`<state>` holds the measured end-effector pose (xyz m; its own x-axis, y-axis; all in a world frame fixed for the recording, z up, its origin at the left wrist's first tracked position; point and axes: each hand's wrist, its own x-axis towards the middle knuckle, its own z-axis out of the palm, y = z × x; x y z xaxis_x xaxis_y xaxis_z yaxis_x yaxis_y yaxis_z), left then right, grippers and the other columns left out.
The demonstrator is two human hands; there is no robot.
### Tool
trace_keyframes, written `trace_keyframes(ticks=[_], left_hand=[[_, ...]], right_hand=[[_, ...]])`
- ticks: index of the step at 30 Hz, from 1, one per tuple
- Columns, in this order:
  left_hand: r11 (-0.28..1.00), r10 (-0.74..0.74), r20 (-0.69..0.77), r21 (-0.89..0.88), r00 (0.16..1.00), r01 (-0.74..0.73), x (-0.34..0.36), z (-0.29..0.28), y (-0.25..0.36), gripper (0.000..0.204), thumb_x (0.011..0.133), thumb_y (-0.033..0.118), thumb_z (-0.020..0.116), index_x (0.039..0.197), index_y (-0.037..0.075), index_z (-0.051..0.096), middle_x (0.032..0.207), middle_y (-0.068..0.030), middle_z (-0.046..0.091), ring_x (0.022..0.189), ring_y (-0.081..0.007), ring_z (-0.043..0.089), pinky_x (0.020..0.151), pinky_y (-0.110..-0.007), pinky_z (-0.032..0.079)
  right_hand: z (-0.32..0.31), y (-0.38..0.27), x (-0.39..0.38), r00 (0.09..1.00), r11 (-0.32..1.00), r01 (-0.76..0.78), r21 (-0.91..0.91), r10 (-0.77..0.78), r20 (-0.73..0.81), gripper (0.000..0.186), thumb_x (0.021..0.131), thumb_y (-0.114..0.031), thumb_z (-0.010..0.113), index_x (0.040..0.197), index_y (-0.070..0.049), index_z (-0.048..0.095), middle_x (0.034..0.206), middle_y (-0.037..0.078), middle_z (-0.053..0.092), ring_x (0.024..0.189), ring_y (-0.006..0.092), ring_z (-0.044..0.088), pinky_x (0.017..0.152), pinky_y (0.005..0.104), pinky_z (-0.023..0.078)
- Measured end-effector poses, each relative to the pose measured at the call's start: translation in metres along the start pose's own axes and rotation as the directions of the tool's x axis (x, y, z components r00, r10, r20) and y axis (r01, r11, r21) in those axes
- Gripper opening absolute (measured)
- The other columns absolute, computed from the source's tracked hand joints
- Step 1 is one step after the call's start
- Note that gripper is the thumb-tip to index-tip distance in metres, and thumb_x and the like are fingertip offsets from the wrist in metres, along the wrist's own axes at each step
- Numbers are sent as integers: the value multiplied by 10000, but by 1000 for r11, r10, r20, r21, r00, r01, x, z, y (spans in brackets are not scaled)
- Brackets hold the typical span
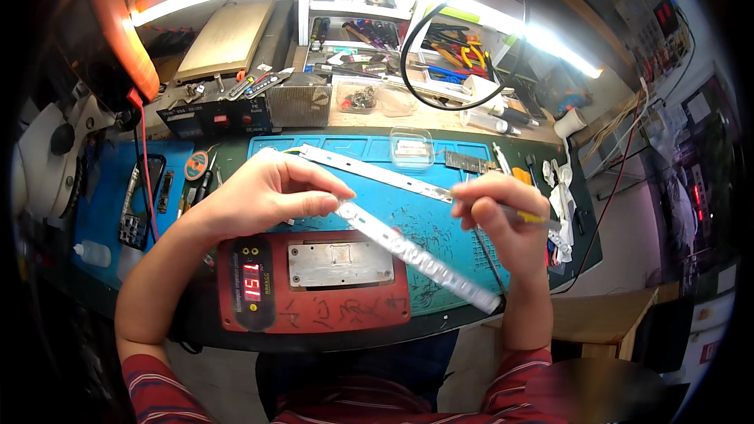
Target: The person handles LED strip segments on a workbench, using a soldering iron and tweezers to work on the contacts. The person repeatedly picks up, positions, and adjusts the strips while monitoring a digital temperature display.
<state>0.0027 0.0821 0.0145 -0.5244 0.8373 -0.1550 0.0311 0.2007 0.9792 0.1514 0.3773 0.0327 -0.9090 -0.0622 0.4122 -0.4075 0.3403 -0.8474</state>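
Strip in hand, tool in hand: looks mid-job, finished share unclear.

Nearest: red heater unit point(314, 323), display lit, metal plate point(339, 264) on top. Neither strip sits on the plate.

Just above and beyond it: left hand point(284, 190) pinches one end of the white strip point(420, 260); its far end slants down to the right, blurred, so can't tell which spots on it are worked.

Right hand point(506, 216) grips a slim tool point(532, 218) with some yellow on it; type unclear.

Further out: second strip point(373, 172) lies on the blue mat point(361, 200), in neither hand's grip. Can't tell if it's done or waiting. Past that, clear box point(411, 149), then pliers point(471, 55) at the back.

Left to do, my read: at least the held strip.
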Motion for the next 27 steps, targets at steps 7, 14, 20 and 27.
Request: trace_keyframes(ticks=[7, 14, 20, 27], left_hand=[[997, 58, -207, -37, 977, -67, 1, -8, 1, 300, 958, 167, 741, 1194, -18, 730, 976, -37, 735, 899, -83, 646, 839, -250, 530], [993, 103, -310, 89, 945, -79, 2, -11, 3, 285, 964, 183, 731, 1172, -11, 738, 981, -30, 732, 885, -77, 635, 819, -245, 516], [988, 152, -341, 82, 928, -132, -7, -12, 16, 287, 976, 179, 715, 1194, -6, 725, 1012, -46, 736, 906, -92, 651, 851, -255, 529], [987, 111, -427, -59, 897, -150, -33, -27, -3, 273, 1006, 158, 671, 1227, -1, 689, 1123, -68, 719, 960, -107, 681, 887, -264, 554]], right_hand=[[-20, 19, 12, 974, 980, -201, -17, 201, 105, 344, 1036, -280, 634, 1211, 8, 705, 972, 89, 741, 891, 149, 696, 784, 281, 556], [-7, 27, 16, 988, 970, -121, -210, 139, 74, 276, 922, -165, 749, 1142, 0, 731, 987, 97, 756, 888, 150, 703, 810, 294, 555], [9, 26, 22, 990, 906, 140, -399, -119, 77, 271, 900, -163, 755, 1127, -18, 728, 996, 137, 751, 892, 235, 721, 796, 340, 552], [27, 12, 40, 978, 846, 209, -490, -168, 126, 186, 923, -165, 722, 1090, -82, 724, 1009, 118, 735, 887, 297, 709, 772, 381, 557]])
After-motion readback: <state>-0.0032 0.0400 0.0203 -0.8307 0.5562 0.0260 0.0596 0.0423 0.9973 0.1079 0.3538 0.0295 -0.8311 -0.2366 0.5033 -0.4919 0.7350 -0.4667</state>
